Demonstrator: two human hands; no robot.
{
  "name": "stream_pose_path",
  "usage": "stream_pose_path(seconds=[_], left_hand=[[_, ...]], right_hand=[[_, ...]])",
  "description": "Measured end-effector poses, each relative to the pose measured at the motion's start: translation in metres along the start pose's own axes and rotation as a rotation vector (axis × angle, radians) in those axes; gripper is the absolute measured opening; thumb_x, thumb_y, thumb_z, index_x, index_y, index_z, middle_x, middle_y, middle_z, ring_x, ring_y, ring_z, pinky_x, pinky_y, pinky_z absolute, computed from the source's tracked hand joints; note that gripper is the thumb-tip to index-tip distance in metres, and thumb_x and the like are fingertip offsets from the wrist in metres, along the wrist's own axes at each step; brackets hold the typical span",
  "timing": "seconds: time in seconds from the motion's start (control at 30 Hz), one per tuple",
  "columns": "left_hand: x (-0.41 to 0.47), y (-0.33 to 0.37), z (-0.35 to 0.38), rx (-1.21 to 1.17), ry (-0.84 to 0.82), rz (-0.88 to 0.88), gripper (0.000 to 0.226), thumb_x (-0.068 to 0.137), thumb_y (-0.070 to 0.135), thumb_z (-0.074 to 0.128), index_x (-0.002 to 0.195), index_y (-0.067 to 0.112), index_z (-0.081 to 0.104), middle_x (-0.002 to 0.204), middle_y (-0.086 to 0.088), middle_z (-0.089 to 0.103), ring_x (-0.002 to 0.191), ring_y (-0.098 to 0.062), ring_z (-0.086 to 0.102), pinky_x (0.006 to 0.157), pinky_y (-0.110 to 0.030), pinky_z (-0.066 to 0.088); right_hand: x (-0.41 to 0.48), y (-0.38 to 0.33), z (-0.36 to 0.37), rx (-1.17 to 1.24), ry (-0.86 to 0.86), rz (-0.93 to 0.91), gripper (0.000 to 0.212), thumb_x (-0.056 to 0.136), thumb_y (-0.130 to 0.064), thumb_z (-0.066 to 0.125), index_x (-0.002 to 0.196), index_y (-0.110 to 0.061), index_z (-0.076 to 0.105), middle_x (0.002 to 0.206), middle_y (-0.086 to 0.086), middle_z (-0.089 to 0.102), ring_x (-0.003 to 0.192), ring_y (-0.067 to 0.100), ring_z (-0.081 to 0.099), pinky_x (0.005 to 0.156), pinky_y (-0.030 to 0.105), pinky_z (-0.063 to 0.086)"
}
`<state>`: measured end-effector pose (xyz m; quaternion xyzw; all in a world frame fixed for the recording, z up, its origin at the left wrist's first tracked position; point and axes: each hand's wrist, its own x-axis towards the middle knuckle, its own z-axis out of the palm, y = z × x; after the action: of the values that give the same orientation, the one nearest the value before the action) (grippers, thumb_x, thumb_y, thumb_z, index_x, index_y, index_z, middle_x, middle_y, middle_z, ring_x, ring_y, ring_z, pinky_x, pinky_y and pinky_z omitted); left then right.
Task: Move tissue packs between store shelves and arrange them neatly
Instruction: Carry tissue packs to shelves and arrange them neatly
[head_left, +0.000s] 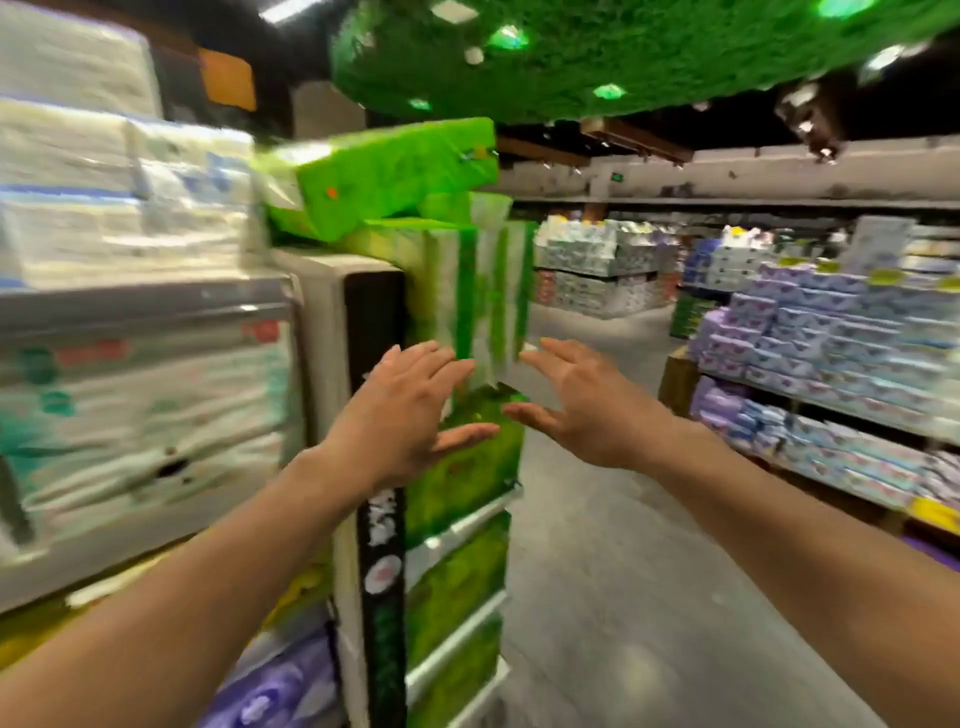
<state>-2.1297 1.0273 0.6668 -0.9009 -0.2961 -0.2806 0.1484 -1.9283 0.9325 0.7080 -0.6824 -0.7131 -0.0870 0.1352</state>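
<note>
A person is standing at the end of a store aisle, both bare arms reaching forward toward a green end-of-aisle display. The left hand (410, 410) is spreading its fingers wide, palm turned inward, holding nothing. The right hand (576, 405) is mirroring it, fingers splayed and empty, just to the right. Between and just beyond the fingertips, a tall green-and-white striped tissue pack (478, 291) is standing upright on the display's upper shelf; the picture is blurred, so whether either hand is touching it cannot be told. A bright green tissue pack (384, 176) is lying tilted on top of it, leaning toward the left.

Below the hands, the green display shelves (457, 571) are stepping downward, with a black vertical sign strip (382, 571) running along the left edge. To the left, white tissue packs (119, 192) are sitting stacked on a grey shelf (140, 306), with more pale packs below. Across the grey floor (623, 597) to the right, purple and blue tissue packs (810, 332) are filling long shelves. Overhead, a green moss-like canopy (597, 57) is hanging.
</note>
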Motion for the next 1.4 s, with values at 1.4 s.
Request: stream_pose_path(seconds=[1.4], left_hand=[[0.362, 0.830, 0.530, -0.536, -0.846, 0.992, 0.104, 0.074, 0.085, 0.003, 0.160, 0.028, 0.010, 0.169, -0.005, 0.007, 0.156, -0.025, 0.000, 0.124, -0.046, 0.000]], right_hand=[[-0.496, 0.713, 0.148, 0.184, -0.072, 1.844, 0.141, 0.042, -0.101, -0.018, 0.160, -0.033, 0.018, 0.171, 0.002, 0.005, 0.157, 0.030, -0.002, 0.123, 0.060, 0.009]])
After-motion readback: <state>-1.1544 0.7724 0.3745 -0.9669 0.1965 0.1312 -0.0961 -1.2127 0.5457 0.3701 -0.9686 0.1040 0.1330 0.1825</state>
